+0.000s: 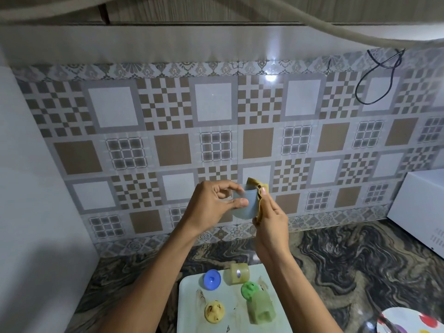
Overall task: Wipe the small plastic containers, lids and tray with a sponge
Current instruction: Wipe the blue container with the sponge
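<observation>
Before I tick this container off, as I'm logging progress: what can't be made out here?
All in the head view:
Inside of the pale blue container: hidden by the left hand and the sponge.
Most of the sponge: behind the container and the right hand.
Near end of the tray: cut off by the bottom edge.
Part of the patterned plate: cut off by the corner.

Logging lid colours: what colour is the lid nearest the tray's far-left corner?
That lid is blue, seen in the head view.
</observation>
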